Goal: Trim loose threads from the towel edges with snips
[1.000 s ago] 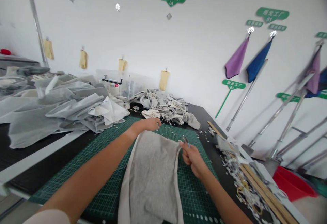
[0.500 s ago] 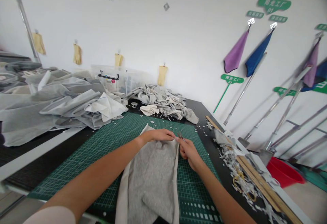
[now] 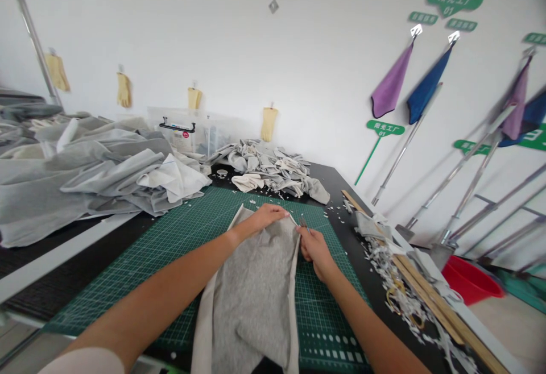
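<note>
A long piece of grey cloth (image 3: 256,289) with pale edges lies lengthwise on a green cutting mat (image 3: 140,271). My left hand (image 3: 267,217) is closed on the cloth's far edge, its fingertips pinching near the far right corner. Just right of that corner, my right hand (image 3: 314,249) grips a small metal tool that looks like thread snips (image 3: 303,222), blades pointing up and away. Fingers of that hand are also against the cloth's right edge; whether they pinch it I cannot tell. The snips' handles are hidden inside the hand.
Grey and white cloths (image 3: 106,169) are heaped on the left, and smaller pieces (image 3: 277,169) at the back before a clear plastic bin (image 3: 179,132). Along the right edge are wooden strips (image 3: 426,294), pale scraps (image 3: 377,257) and a yellow loop (image 3: 394,294). A red basin (image 3: 469,280) stands beyond.
My left hand has shifted slightly left and away along the cloth's far edge. The gap between my two hands has widened, showing more of the corner and the snips.
</note>
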The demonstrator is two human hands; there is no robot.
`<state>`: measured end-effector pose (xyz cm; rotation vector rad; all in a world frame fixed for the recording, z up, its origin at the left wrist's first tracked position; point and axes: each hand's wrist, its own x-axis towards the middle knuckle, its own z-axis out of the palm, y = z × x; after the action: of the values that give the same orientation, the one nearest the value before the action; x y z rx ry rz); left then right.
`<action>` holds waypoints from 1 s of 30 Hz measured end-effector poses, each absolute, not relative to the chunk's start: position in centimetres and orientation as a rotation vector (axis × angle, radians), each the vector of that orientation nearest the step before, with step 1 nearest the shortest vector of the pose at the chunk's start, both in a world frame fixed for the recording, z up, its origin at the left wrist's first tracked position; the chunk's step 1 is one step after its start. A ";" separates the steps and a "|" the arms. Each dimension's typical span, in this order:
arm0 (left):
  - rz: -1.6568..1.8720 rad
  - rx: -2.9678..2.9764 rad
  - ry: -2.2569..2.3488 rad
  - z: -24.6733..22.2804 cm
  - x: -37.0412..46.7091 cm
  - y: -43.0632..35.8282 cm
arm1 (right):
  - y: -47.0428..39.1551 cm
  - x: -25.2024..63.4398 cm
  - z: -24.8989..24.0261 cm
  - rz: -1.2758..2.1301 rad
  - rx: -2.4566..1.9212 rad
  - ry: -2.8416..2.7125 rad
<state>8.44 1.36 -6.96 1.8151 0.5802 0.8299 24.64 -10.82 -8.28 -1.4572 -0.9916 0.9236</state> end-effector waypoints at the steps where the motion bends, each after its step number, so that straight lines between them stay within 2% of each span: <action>1: 0.823 1.839 0.566 -6.9 8.4 1.4 | -10.8 24.7 -8.3 0.889 -1.479 -1.017; 7: 0.802 1.965 0.458 -6.5 8.1 1.4 | -11.4 25.2 -7.9 0.418 -1.614 -1.322; 10: 0.737 2.018 0.411 -6.4 8.0 1.5 | -11.7 25.1 -7.6 0.313 -1.664 -1.354; 25: 0.652 2.012 0.424 -6.7 8.4 1.0 | -11.2 25.6 -8.0 0.267 -1.607 -1.511; 30: 0.745 2.025 0.416 -6.3 8.5 0.6 | -11.3 25.6 -7.8 0.290 -1.608 -1.470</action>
<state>8.47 0.63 -6.32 2.0250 0.4156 0.7448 25.60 -11.28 -7.84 -1.6082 -1.4705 0.2896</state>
